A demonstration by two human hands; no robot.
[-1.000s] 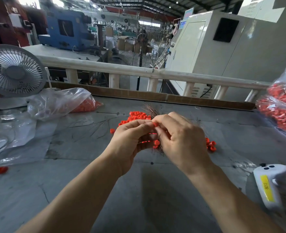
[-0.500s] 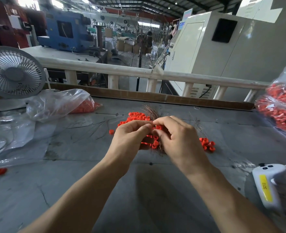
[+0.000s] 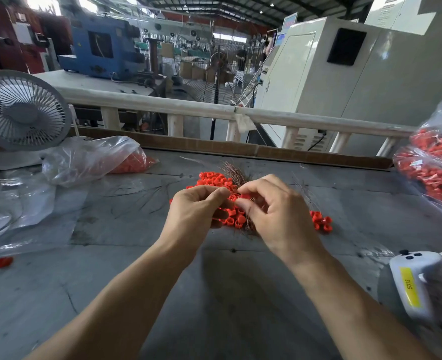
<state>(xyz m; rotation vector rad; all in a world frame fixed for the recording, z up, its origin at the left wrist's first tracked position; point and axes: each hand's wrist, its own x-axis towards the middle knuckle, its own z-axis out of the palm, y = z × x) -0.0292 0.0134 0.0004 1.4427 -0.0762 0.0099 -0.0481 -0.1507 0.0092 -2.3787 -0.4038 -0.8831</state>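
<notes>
Fingertips of the left hand [image 3: 196, 213] and right hand [image 3: 279, 215] meet, pinching one red cap [image 3: 236, 197] above the loose pile of caps [image 3: 214, 181] and copper wires [image 3: 234, 172] at the middle of the table [image 3: 227, 294]. Most of the work seems left: a small cluster [image 3: 321, 223] lies rightward, and bagged caps [image 3: 434, 172] wait at the right edge.

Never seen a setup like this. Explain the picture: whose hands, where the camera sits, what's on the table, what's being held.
No machine here: a person works with bare hands, filmed by one wide-angle camera worn on their head, looking down. The left hand and right hand meet over a grey table, both pinching a small red cap. Under them lie a pile of red caps and a bundle of thin wires. The left bag and right bag hold more caps; a fan stands far left.
</notes>
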